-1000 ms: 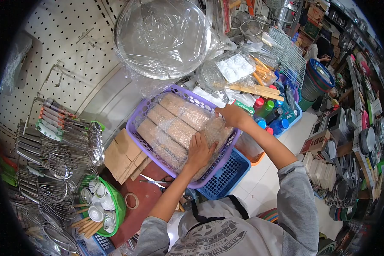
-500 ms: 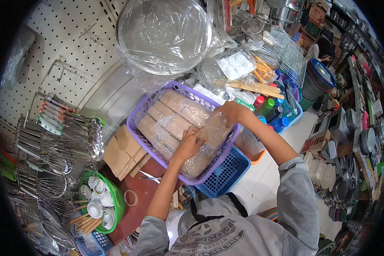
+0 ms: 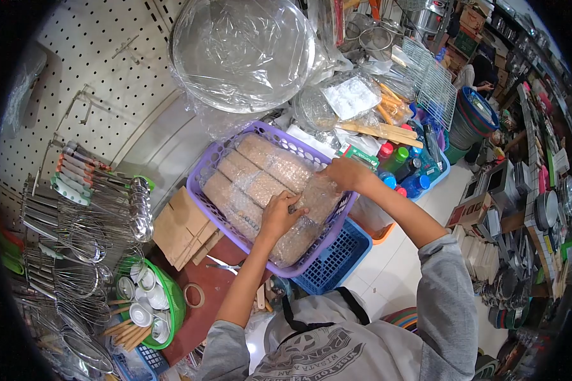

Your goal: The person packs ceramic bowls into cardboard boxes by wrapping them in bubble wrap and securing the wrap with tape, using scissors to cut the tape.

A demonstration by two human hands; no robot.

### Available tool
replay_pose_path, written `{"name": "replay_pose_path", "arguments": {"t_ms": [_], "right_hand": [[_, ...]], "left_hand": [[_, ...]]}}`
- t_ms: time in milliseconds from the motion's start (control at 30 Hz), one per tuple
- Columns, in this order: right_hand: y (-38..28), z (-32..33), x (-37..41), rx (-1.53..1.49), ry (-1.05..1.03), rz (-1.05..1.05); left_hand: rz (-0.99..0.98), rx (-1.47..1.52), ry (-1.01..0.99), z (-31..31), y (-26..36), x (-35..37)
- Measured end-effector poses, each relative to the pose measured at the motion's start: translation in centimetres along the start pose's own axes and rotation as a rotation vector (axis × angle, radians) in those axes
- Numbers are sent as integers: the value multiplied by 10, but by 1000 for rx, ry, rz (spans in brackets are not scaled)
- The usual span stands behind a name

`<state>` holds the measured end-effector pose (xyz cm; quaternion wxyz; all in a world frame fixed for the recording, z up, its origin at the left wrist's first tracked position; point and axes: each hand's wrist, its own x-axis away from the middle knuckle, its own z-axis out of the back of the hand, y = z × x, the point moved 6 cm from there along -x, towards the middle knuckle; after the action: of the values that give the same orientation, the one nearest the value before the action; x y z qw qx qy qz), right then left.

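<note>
A purple plastic basket (image 3: 200,193) holds several brown bundles in bubble wrap, laid side by side. My right hand (image 3: 346,174) grips the upper end of one bubble-wrapped bundle (image 3: 319,198) at the basket's right side. Its fingertips are partly hidden behind the wrap. My left hand (image 3: 279,217) rests over the bundles near the basket's middle, with fingers bent and a gap between thumb and forefinger. It touches the same bundle's near side and grips nothing that I can see.
A blue crate (image 3: 340,254) stands below the basket. Folded cardboard (image 3: 181,228), scissors (image 3: 224,264) and a tape roll (image 3: 194,295) lie to the left, near a green basket (image 3: 179,311) of white cups. Whisks (image 3: 86,238) hang at left; a wrapped round tray (image 3: 243,54) stands behind.
My left hand's fingers have drawn in from a more spread pose on the wrap. My right hand has moved slightly nearer, still on the bundle's end.
</note>
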<state>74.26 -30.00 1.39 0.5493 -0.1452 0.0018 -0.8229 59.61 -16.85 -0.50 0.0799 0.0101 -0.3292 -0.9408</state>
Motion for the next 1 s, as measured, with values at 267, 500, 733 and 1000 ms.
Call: {"name": "replay_pose_path", "arguments": {"t_ms": [267,500,733,1000], "right_hand": [[-8,0,-5,35,-54,-33],[-7,-24,-11,46,103,-5],[-15,-8,-4,89,95,-6],[-16,-11,1,105,162,-54]], "left_hand": [[22,-75,24,-5,-1,3],[-55,-156,112,-12,-2,6],[-62,-86,218,-3,7,13],[-203,-214,216,6,27,19]]}}
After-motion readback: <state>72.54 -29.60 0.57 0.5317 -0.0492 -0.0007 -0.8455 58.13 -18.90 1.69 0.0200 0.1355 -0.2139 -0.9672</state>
